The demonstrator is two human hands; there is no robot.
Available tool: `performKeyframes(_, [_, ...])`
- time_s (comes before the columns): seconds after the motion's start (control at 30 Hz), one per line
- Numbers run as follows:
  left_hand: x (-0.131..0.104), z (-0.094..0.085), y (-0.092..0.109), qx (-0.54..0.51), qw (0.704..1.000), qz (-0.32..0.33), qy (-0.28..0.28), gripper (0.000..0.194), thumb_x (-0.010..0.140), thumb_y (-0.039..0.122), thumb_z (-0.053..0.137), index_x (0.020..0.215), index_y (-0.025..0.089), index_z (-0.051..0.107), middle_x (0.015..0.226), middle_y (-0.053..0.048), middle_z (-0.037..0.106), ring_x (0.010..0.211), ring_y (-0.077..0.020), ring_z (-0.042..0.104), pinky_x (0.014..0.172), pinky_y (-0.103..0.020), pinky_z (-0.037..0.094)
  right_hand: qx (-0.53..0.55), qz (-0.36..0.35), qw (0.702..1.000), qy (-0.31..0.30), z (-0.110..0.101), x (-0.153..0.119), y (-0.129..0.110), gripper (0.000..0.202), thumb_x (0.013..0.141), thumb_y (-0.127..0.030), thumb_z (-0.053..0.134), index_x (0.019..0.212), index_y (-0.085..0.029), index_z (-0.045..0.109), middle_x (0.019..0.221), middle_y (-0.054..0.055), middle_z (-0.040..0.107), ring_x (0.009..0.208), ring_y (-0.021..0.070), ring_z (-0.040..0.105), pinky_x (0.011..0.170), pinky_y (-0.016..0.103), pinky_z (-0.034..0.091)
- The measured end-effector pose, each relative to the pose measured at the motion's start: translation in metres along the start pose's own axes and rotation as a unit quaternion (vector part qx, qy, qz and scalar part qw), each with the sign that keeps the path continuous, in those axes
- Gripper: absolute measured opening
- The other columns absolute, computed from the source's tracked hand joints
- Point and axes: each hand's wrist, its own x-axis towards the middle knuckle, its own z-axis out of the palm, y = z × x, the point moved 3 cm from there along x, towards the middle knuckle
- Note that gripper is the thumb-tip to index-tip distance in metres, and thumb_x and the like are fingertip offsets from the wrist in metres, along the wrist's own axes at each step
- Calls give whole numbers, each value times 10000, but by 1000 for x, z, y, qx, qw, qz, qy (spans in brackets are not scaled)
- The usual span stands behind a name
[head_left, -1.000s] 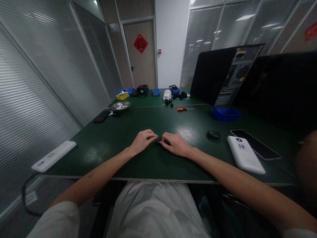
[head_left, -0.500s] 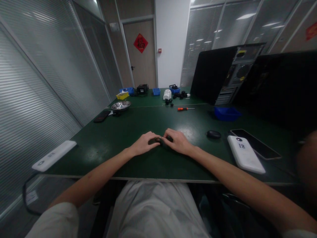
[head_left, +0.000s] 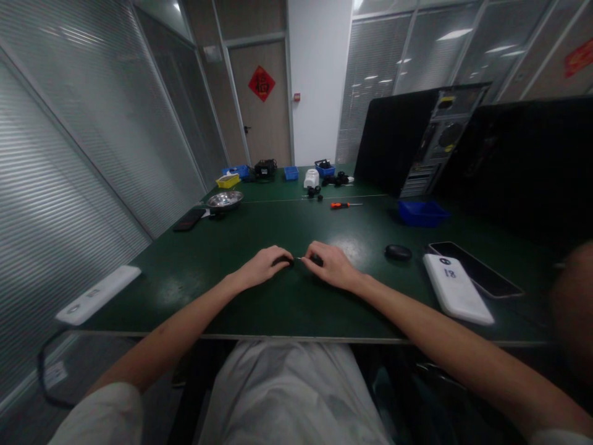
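Observation:
My left hand (head_left: pixel 262 267) is closed around a small dark piece (head_left: pixel 283 261), mostly hidden by the fingers. A short gap to its right, my right hand (head_left: pixel 331 264) pinches a thin, shiny metal tip (head_left: pixel 299 258) between thumb and forefinger. Something dark shows under the right palm, too covered to name. Both hands rest low over the green table (head_left: pixel 259 309), near its front edge. Beyond them lies a screwdriver (head_left: pixel 341 205) with an orange and black handle.
Right of my hands are a black oval object (head_left: pixel 398 252), a white power bank (head_left: pixel 456 289) overlapping a dark phone (head_left: pixel 498 278), and a blue tray (head_left: pixel 422 213). A metal bowl (head_left: pixel 225 199) stands far left. A computer case (head_left: pixel 417 139) and part of another person (head_left: pixel 574 303) are at right.
My hands were together on a small dark object; now a gap lies between them. My left hand has moved left with the dark piece, and a metal tip shows at my right fingers.

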Motion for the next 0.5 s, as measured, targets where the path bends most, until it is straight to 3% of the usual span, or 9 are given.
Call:
performKeyframes(0.13, [-18,-35,-44,19,996,-84,38,298,965,309,600,1228,202,691,1198,-89,691,1065,-226,649,937,-357,522,-5,-32,999,-35,-7,-1,-21,166,1011,-347,534,982,-203,611,964,43,653,771,151,583,679,270,389])
performKeyframes(0.23, [-50,-79,-97,88,973,-185,106,334,929,321,629,1224,185,705,1202,-98,700,1065,-249,653,950,-368,511,10,-89,994,-68,-20,-6,-64,210,1032,-361,490,1097,-217,628,1033,55,675,787,152,612,679,276,407])
performKeyframes(0.33, [-97,-126,-149,196,927,-275,160,286,917,299,616,1129,153,741,1193,-105,713,1104,-264,640,1002,-349,469,49,-162,980,-103,-39,-21,-120,281,1047,-393,432,1216,-287,629,1049,47,700,828,163,649,636,283,419])
performKeyframes(0.4, [-130,-152,-176,277,887,-331,162,276,924,261,598,1122,136,745,1207,-95,714,1118,-252,631,1014,-317,447,85,-198,968,-130,-52,-38,-152,323,1022,-408,463,1318,-388,589,1020,17,713,804,162,658,590,287,435])
performKeyframes(0.5, [-169,-176,-201,339,839,-395,160,302,931,207,587,1171,84,722,1183,-93,718,1097,-242,621,1007,-311,435,119,-227,955,-152,-69,-76,-176,414,899,-471,612,1310,-508,585,846,-18,698,704,174,636,473,282,399])
